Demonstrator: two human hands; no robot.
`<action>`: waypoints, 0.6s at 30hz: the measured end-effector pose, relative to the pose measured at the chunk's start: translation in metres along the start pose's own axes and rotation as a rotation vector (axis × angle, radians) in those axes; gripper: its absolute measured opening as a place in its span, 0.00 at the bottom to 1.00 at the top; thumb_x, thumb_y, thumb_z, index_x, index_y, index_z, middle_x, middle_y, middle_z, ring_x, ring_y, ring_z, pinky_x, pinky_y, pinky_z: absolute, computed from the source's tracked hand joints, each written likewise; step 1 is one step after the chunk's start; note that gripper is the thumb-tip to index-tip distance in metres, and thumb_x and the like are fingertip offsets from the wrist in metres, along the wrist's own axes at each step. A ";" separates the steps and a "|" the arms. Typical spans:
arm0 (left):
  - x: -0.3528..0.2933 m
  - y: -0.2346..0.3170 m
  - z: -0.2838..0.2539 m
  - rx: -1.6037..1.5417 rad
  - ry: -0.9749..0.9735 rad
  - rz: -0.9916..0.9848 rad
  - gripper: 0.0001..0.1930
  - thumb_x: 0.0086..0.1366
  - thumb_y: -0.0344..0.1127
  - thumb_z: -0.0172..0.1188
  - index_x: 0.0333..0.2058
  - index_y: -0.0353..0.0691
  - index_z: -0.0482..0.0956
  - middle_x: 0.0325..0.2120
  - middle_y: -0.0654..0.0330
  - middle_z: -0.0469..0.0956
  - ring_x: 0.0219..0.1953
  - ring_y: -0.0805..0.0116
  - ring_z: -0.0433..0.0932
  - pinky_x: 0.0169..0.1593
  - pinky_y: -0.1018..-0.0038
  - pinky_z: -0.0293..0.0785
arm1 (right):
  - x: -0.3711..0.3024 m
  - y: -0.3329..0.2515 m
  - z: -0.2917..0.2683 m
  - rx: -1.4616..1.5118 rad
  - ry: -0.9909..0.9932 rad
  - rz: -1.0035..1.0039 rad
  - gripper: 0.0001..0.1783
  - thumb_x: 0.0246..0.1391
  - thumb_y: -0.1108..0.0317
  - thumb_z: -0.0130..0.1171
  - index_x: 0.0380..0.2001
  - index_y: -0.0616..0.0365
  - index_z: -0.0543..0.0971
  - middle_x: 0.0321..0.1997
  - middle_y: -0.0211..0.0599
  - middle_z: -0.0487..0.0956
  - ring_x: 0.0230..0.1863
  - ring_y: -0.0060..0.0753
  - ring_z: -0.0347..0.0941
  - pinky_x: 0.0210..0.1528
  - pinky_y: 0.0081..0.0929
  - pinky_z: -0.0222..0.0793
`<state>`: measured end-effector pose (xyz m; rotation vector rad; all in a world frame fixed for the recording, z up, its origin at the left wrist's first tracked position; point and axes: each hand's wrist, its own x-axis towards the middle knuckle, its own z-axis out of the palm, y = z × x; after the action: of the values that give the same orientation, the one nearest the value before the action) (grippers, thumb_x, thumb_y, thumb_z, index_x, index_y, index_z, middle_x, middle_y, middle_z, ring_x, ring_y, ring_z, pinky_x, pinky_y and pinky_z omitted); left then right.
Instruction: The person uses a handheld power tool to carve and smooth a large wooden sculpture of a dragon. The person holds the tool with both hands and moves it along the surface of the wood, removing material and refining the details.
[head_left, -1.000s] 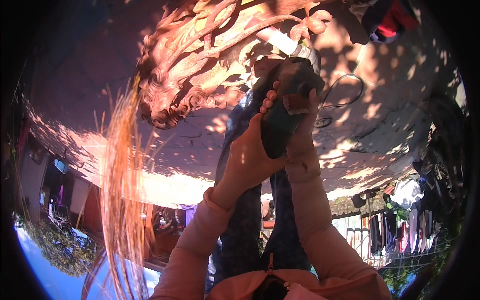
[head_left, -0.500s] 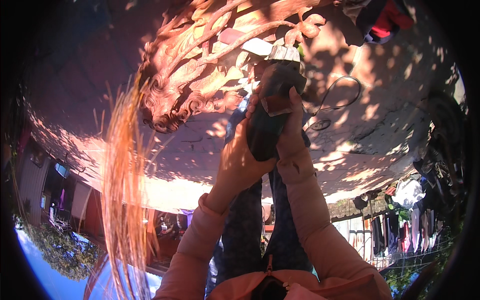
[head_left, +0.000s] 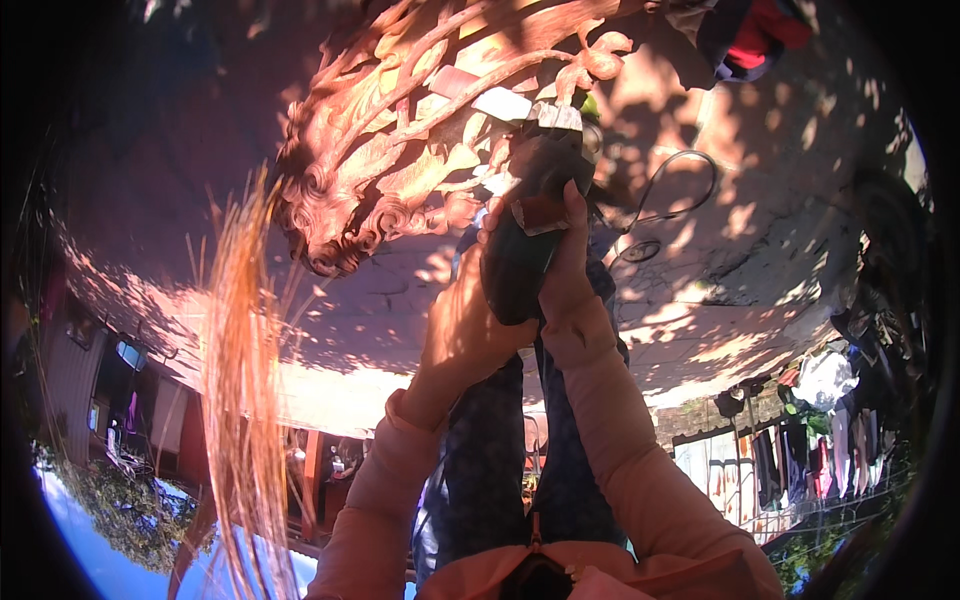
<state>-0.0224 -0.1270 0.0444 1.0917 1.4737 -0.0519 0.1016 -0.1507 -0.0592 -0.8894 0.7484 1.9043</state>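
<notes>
Grasping dark tool point(head_left: 518, 275) two-handed: with left hand point(head_left: 465, 320) along its left flank, with right hand point(head_left: 566, 268) opposite, thumb beside brown patch point(head_left: 540, 215). Held above jeans point(head_left: 485, 470), at near edge of carved wood point(head_left: 425, 165); hard to tell, in this glare, whether touching at pale ridged tip point(head_left: 557, 117). Keep grip firm, pressure light around thin stems, angle steady; stay clear of looped cord point(head_left: 715, 178) to the right.

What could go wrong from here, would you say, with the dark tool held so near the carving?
The dark tool, held by the left hand and right hand near the carving, might slip and mark it. The looped cable on the ground could perhaps catch a foot. The long strands hanging at left, apparently hair, might swing across the view.
</notes>
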 end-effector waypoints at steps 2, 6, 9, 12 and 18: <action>-0.002 0.001 0.001 0.007 -0.012 -0.039 0.45 0.44 0.37 0.71 0.61 0.35 0.59 0.39 0.41 0.78 0.42 0.40 0.79 0.44 0.56 0.77 | -0.003 0.003 0.003 0.023 0.054 -0.005 0.40 0.58 0.32 0.44 0.46 0.63 0.74 0.33 0.50 0.81 0.34 0.46 0.79 0.38 0.41 0.77; 0.007 0.007 -0.001 -0.031 -0.096 -0.107 0.45 0.44 0.37 0.71 0.60 0.34 0.58 0.41 0.41 0.77 0.41 0.39 0.79 0.41 0.54 0.76 | -0.001 -0.003 -0.007 0.005 0.015 -0.066 0.41 0.56 0.30 0.45 0.46 0.64 0.73 0.35 0.47 0.78 0.36 0.44 0.76 0.40 0.40 0.75; 0.016 0.009 0.000 -0.038 -0.137 -0.103 0.45 0.45 0.37 0.71 0.61 0.34 0.58 0.40 0.40 0.78 0.41 0.38 0.79 0.43 0.54 0.76 | -0.003 -0.010 -0.004 0.088 0.026 -0.083 0.44 0.52 0.27 0.48 0.46 0.64 0.70 0.37 0.41 0.73 0.38 0.40 0.72 0.44 0.38 0.70; 0.018 0.013 -0.001 0.000 -0.183 -0.115 0.46 0.45 0.37 0.70 0.62 0.35 0.58 0.39 0.39 0.79 0.42 0.39 0.79 0.44 0.55 0.77 | -0.007 -0.010 -0.008 0.189 -0.054 -0.100 0.43 0.54 0.28 0.47 0.47 0.64 0.71 0.37 0.43 0.75 0.38 0.41 0.73 0.44 0.39 0.72; 0.012 0.012 -0.005 0.074 -0.173 -0.155 0.44 0.44 0.39 0.71 0.60 0.37 0.60 0.40 0.41 0.79 0.43 0.41 0.79 0.46 0.56 0.76 | 0.001 0.002 -0.020 0.193 -0.003 -0.050 0.41 0.58 0.30 0.43 0.45 0.63 0.75 0.34 0.49 0.79 0.34 0.45 0.78 0.39 0.36 0.77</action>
<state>-0.0163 -0.1109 0.0428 1.0040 1.4067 -0.3049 0.1050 -0.1674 -0.0708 -0.7769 0.8842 1.7558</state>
